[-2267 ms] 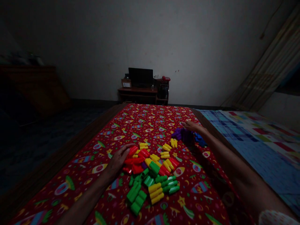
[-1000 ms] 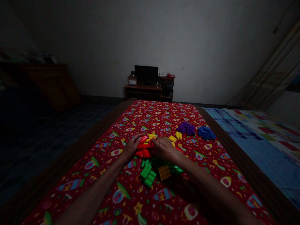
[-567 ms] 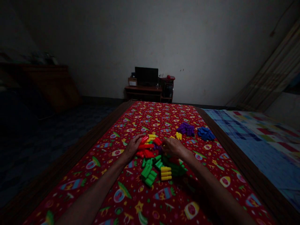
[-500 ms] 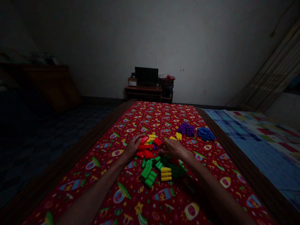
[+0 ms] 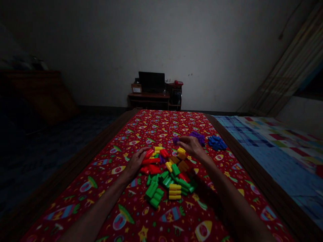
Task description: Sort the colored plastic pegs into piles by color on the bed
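A mixed pile of plastic toy blocks lies in front of me, with red blocks (image 5: 151, 168) on its left side, green blocks (image 5: 154, 193) nearer me and yellow blocks (image 5: 175, 191) among them. My left hand (image 5: 136, 162) rests at the pile's left edge, fingers stretched out and fingertips against a red block (image 5: 149, 153). Beyond the pile, my right hand (image 5: 191, 145) pinches a purple block (image 5: 175, 140) between thumb and fingers. Just behind that hand is a group of purple blocks (image 5: 198, 137), partly hidden by it. One more purple block (image 5: 162, 159) shows inside the pile.
Blue blocks (image 5: 217, 143) form a separate group to the right. Everything lies on a red patterned cloth (image 5: 161, 127) with dark brown edges. A plaid mat (image 5: 252, 148) is at the right. Against the far wall stands a desk (image 5: 148, 96) with a monitor (image 5: 151, 81).
My right hand has moved from the pile outward toward the purple group, now with a purple block in its fingers. My left hand stays by the red blocks. The view has turned slightly right.
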`<state>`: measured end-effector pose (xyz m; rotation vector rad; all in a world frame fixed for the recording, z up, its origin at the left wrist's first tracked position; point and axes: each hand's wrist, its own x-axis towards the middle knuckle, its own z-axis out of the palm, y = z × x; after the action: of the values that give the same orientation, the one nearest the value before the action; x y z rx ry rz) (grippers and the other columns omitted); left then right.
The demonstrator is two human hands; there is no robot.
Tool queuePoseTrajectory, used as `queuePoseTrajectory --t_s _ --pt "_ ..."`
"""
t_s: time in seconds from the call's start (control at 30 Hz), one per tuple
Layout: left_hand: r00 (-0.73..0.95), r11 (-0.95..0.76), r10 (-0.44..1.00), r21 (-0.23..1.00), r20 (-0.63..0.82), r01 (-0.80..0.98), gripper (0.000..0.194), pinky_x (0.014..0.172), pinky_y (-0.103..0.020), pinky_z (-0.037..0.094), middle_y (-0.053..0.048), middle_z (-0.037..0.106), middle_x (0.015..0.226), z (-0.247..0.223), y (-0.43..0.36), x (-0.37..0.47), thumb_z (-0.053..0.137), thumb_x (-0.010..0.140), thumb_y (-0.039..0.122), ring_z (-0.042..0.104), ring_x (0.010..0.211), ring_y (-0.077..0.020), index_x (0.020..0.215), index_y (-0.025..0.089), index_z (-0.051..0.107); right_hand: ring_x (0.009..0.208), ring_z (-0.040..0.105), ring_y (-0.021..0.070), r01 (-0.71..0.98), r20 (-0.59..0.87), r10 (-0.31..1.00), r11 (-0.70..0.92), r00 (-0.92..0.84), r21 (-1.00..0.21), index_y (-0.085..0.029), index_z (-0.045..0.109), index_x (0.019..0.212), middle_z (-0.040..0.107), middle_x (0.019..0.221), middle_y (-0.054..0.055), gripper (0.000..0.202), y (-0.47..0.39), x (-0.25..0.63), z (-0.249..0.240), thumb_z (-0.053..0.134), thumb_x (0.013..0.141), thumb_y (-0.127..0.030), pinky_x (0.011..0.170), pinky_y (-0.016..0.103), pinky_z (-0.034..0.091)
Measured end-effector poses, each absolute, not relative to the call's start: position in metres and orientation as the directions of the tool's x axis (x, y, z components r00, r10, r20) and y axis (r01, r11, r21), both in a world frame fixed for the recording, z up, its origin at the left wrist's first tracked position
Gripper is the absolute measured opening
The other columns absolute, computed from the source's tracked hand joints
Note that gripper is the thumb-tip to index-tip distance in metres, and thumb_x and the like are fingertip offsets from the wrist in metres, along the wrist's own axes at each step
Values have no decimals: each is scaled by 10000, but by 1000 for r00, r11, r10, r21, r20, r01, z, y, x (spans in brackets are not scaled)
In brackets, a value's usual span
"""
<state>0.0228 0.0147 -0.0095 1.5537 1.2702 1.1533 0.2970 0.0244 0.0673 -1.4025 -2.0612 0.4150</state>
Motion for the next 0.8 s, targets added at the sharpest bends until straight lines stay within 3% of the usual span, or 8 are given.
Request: queuePoseTrajectory --t_s 0.2,0.3,0.53,0.7,0.8 --pt "64 -166 986 943 154 288 545 901 -385 495 -103 679 1148 -4 13 23 501 779 581 629 1045 -292 1091 160 649 853 651 220 862 408 899 73 162 -502 -130 724 1001 724 933 119 348 48 358 51 490 832 -324 775 279 446" --pt "55 -157 988 946 147 283 551 894 -388 499 -93 693 1111 -6 14 23 506 770 592 633 1030 -288 1088 167 653 899 645 227 870 448 853 -16 269 -492 -131 731 1005 718 993 131 378 57 373 51 508 813 -367 802 288 446" --pt "50 -146 989 955 137 259 535 852 -382 518 -102 687 1118 -11 16 21 510 780 580 639 1007 -290 1090 166 650 725 619 198 933 347 908 -110 235 -342 -109 729 744 702 722 128 384 82 372 57 443 846 -343 660 264 385" --pt "67 -155 987 955 143 252 527 870 -390 512 -103 697 1098 -12 16 21 516 787 559 636 1022 -291 1113 164 643 844 616 248 955 391 887 -150 244 -255 -91 710 819 693 841 183 359 85 373 56 436 870 -317 753 312 395" --pt "60 -174 985 953 165 249 528 887 -398 503 -106 696 1103 -11 15 22 520 781 551 631 1033 -295 1111 159 646 828 615 237 958 464 865 -60 190 -281 -100 715 854 697 860 167 358 73 366 60 417 872 -298 730 304 397"
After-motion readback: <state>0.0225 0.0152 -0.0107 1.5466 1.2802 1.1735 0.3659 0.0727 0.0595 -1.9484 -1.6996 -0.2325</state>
